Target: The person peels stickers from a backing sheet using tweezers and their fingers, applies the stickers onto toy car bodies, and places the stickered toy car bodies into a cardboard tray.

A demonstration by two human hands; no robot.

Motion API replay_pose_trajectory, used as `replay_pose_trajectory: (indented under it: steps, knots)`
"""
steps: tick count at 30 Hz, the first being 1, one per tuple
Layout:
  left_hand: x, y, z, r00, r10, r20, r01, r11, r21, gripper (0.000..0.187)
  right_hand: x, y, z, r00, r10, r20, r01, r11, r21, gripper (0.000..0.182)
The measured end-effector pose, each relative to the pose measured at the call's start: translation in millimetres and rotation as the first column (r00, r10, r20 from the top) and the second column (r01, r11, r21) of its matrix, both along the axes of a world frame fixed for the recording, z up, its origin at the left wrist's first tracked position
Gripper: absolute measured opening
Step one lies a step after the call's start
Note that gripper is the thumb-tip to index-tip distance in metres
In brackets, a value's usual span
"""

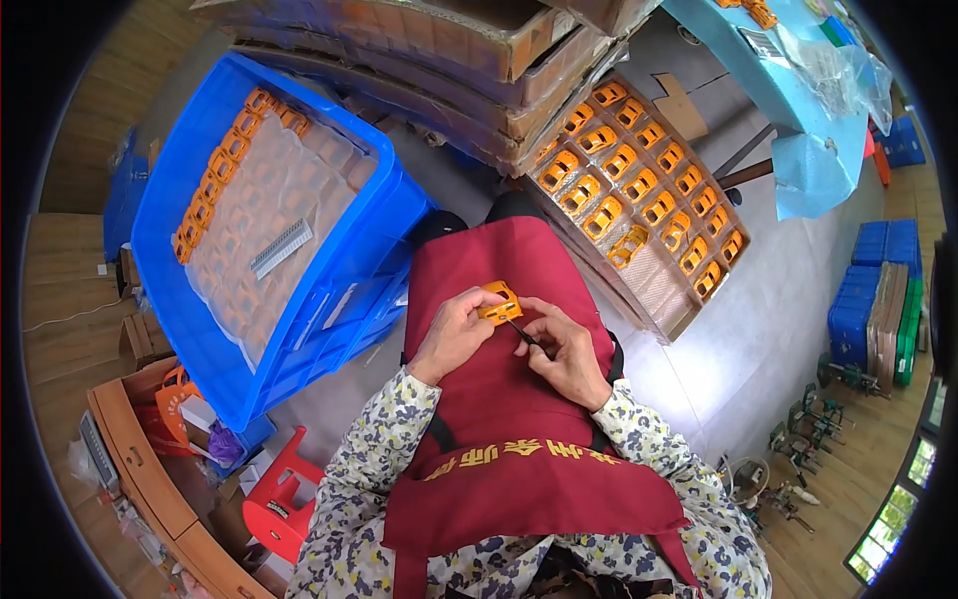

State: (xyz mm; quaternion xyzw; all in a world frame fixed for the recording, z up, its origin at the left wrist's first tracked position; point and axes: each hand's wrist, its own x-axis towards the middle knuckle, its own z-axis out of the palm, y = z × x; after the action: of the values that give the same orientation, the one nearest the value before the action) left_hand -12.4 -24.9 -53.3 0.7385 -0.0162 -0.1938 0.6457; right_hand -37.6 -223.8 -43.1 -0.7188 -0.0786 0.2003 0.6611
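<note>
1. Our left hand holds a small orange plastic part over our lap, its grip closed on the part's left side, thumb on top.
2. Our right hand sits just beside it, its grip pinched shut on a thin dark tool whose tip meets the underside of the orange part.
3. Both hands hover above a dark red apron with yellow characters across its lower part; floral sleeves cover our forearms.
4. To our left stands a blue plastic crate, tilted, lined with clear bubble wrap. A row of orange parts runs along its far left wall, and a grey comb-like strip lies near the middle of the wrap.
5. To the right of our knees, a flat cardboard tray on the floor holds more orange parts in neat rows.
6. Stacked cardboard trays rise beyond the crate.
7. A red plastic stool stands by our left elbow.
</note>
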Motion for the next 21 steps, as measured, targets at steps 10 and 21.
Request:
replay_pose_trajectory:
  steps: [10, 21]
  knots:
    - [0.0, 0.3, 1.8, 1.0, -0.003, 0.013, 0.002, 0.998, 0.066, 0.029, -0.6, 0.0, -1.5, 1.0, 0.011, -0.002, -0.011, 0.999, -0.031, 0.021]
    - [-0.9, 0.8, 3.8, 1.0, -0.002, 0.006, 0.002, 0.995, 0.097, 0.027, -0.6, 1.7, 1.4, 1.0, 0.009, -0.029, -0.01, 0.999, -0.035, 0.021]
